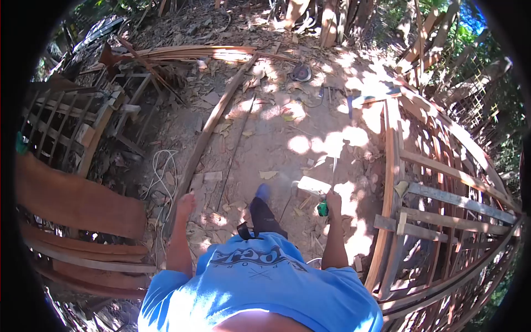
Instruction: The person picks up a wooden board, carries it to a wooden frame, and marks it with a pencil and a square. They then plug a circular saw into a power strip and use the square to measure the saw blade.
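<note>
My right hand (334, 201) is closed around a small green tool (323, 208), its exact kind unclear. A thin strip (334, 172) reaches forward from the same hand. Beside it, a pale, sunlit flat piece (313, 185) overlaps the ground just ahead of the fingers. My left hand (187, 203) hangs with curled fingers, and what they may hold is hidden. Near it a long wooden beam (213, 123) runs along the ground. One foot in a blue shoe (263, 192) is forward between my hands.
Slatted wooden frames stand on the right (392, 166) and left (99, 133). Brown boards (77, 193) are stacked at left, near a loose white cord (160, 171). Ahead lie a round dark object (301, 72), small tools (330, 93) and a pile of long planks (204, 53).
</note>
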